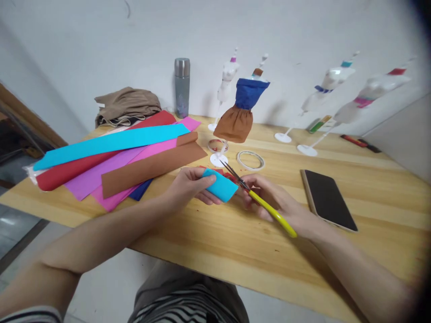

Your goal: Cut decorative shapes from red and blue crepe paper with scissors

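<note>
The left hand pinches a bright-blue piece between the hands; the right hand grasps yellow-handled scissors (slightly parted) near the piece's far edge. Cutting seems under way, the next snip calling for steadiness. Beyond the hands stands a skirted mannequin.

Wooden worktop, with contents placed relative to the dressed mannequin standing on it. To the left of the mannequin, overlapping coloured sheets form a loose pile; behind them lie a folded brown cloth and, nearer, an upright grey flask. A slimmer mannequin stands just behind. A white tape roll rests just right of the landmark's base. Farther right stand two tilted-looking mannequins, with a dark-screened phone lying nearer the front edge.
</note>
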{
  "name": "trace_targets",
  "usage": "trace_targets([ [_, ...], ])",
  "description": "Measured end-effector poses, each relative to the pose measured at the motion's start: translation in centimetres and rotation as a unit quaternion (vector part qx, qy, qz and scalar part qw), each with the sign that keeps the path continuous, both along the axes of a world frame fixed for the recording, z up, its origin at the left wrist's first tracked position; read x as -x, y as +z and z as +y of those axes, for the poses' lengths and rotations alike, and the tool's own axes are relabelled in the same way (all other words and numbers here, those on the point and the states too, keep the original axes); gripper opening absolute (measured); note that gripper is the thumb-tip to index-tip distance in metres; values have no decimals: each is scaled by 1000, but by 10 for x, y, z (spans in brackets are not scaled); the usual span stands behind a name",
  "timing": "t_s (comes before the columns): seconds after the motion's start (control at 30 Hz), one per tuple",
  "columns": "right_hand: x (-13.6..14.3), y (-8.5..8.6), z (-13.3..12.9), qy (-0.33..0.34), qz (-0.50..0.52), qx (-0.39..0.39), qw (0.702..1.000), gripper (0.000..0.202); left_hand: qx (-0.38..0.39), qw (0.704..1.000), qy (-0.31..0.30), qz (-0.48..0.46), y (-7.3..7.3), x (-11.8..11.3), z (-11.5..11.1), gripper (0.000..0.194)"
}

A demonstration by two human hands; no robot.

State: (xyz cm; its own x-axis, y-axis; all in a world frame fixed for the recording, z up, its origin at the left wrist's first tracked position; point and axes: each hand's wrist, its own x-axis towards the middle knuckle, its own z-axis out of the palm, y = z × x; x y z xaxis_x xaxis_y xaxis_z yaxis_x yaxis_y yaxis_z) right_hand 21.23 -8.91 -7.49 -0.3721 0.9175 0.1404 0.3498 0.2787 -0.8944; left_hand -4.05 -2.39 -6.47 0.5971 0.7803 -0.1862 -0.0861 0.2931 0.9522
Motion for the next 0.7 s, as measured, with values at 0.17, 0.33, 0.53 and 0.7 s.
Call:
trace_targets([
  [0.17, 1, -6, -4, -22, -76, -45, 996, 52, -5, 999, -27, 16, -1, -2, -1, 40],
  [0.33, -6, -8, -1, 2, -96, -71, 993, 56, -13, 999, -47, 14, -3, -4, 0, 33],
  [0.53, -7, -8, -2, 12, -93, -73, 993, 56, -23, 998, -50, 23, -5, -3, 2, 32],
  [0.7, -2, -7, -5, -4, -106, -92, 990, 53, -26, 997, -61, 38, -8, -3, 2, 30],
])
